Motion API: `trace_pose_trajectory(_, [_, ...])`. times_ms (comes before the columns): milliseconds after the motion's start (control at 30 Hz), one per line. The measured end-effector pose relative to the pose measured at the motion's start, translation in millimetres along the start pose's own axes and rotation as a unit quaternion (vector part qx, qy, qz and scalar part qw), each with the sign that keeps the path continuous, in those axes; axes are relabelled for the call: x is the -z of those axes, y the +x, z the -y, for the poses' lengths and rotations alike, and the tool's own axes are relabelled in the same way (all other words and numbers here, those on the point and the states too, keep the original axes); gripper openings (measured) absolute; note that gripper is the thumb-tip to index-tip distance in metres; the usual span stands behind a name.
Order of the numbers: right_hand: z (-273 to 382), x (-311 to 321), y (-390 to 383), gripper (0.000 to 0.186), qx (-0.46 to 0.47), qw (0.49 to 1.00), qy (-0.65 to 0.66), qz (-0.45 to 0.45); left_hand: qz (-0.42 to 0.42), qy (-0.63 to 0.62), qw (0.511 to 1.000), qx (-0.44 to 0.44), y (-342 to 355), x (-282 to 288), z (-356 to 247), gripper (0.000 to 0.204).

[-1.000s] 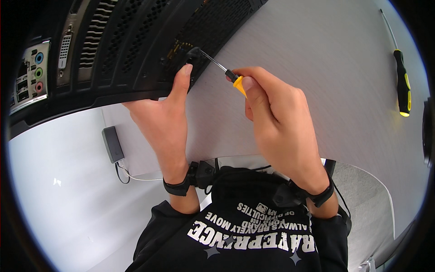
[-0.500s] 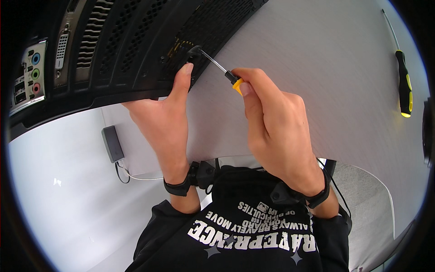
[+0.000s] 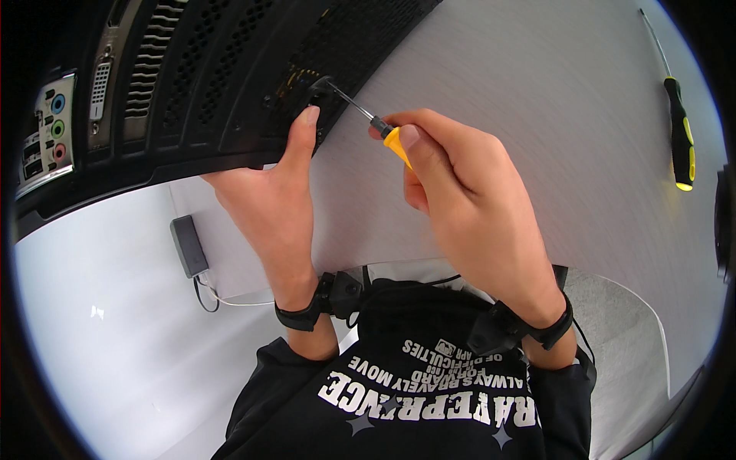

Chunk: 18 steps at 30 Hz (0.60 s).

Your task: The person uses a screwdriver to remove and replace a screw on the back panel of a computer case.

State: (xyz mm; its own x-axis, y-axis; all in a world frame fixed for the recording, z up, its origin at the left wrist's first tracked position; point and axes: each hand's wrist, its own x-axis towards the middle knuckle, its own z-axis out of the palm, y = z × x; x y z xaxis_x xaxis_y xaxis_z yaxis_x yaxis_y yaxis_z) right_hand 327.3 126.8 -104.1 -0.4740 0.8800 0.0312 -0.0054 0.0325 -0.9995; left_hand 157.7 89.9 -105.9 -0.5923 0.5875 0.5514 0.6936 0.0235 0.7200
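Since earlier frame, our right hand [image 3: 475,192] rolls, pinching yellow-handled screwdriver [image 3: 397,146]; shaft [image 3: 353,103] lies up-left of grip. Left hand [image 3: 270,205] rests thumb on computer case [image 3: 249,123], fingers hidden: we cannot tell closure. Screwdriver likely light, rigid; hold handle.

There are two hands [image 3: 268,207] [image 3: 479,195], two screwdrivers [image 3: 396,145] [image 3: 680,138], one computer case [image 3: 244,115].

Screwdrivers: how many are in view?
2. A yellow-handled screwdriver is in the right hand, pointed at the computer case; a black-and-yellow screwdriver lies on the table, far right. Others may be hidden behind the case.
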Motion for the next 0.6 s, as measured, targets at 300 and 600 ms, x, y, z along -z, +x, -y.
trace_pose_trajectory(300, [-10, 27, 28, 0.024, -0.232, 0.912, 0.314, 0.125, 0.02, 0.026, 0.999, -0.013, -3, -13, 9, 0.069])
trace_pose_trajectory(600, [-21, 15, 42, 0.028, -0.24, 0.921, 0.291, 0.1, 0.022, 0.079, 0.996, 0.032, -8, -25, 27, 0.082])
